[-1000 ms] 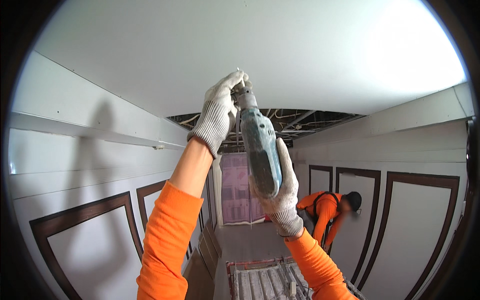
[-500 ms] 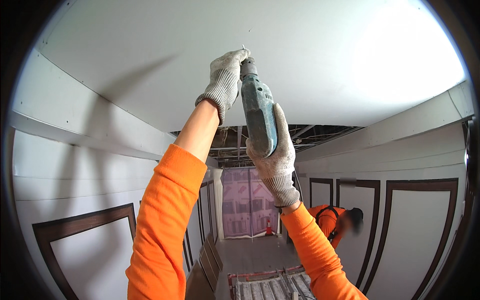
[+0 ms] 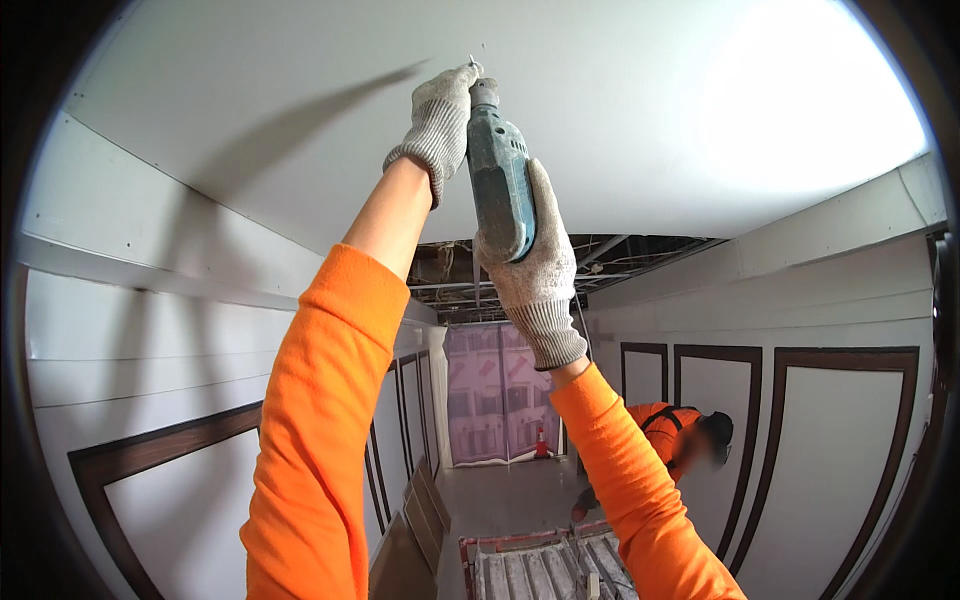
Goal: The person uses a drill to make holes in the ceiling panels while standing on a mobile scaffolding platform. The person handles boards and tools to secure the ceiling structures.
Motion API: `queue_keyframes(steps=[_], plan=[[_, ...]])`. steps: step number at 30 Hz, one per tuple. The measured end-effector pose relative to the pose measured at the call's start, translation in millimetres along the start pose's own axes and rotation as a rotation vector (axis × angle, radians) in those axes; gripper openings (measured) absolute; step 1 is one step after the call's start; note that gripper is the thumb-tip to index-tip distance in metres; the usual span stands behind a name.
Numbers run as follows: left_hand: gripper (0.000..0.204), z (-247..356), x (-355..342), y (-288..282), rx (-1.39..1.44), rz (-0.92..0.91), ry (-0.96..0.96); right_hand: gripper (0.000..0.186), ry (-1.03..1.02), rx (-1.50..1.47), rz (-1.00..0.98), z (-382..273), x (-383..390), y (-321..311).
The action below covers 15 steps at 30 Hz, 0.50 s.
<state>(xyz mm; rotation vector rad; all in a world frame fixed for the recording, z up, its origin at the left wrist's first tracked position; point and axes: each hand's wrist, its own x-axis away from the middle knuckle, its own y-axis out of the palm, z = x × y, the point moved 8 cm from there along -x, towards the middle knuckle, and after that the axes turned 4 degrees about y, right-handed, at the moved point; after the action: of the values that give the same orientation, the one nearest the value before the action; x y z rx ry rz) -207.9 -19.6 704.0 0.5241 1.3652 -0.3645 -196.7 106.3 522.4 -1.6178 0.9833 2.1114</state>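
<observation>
My gloved left hand (image 3: pixel 436 120) is raised to the white ceiling panel (image 3: pixel 620 120), fingers closed beside the chuck (image 3: pixel 484 92) of a teal power drill (image 3: pixel 497 185), around a small pale piece at its tip that I cannot clearly make out. My gloved right hand (image 3: pixel 533 282) grips the drill from below, round the rear of its body, holding it pointed upward. The tip is at or very near the panel, beside a small dark mark; whether it touches is unclear. Both my forearms wear orange sleeves.
A co-worker (image 3: pixel 665 435) in orange bends low at the right. A metal platform (image 3: pixel 525 572) sits below, boards (image 3: pixel 425 515) lean at the left, and a cone (image 3: pixel 541 444) stands by the pink sheeting (image 3: pixel 475 390). Exposed framing (image 3: pixel 600 265) shows beyond the panel; framed walls (image 3: pixel 840 450) line both sides.
Both my hands and the drill have risen higher and slightly left against the ceiling. The co-worker now appears bent lower, more hidden behind my right arm.
</observation>
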Motion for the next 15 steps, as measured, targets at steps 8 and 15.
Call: queue_keyframes(steps=[8,15], plan=[[0.024,2,-14,3,-0.062,-0.026,0.046,0.096,-0.048,0.044,0.014,1,-10,4],[0.024,5,-16,0,-0.088,-0.069,0.035,0.097,-0.01,0.037,0.013,-4,-7,10]])
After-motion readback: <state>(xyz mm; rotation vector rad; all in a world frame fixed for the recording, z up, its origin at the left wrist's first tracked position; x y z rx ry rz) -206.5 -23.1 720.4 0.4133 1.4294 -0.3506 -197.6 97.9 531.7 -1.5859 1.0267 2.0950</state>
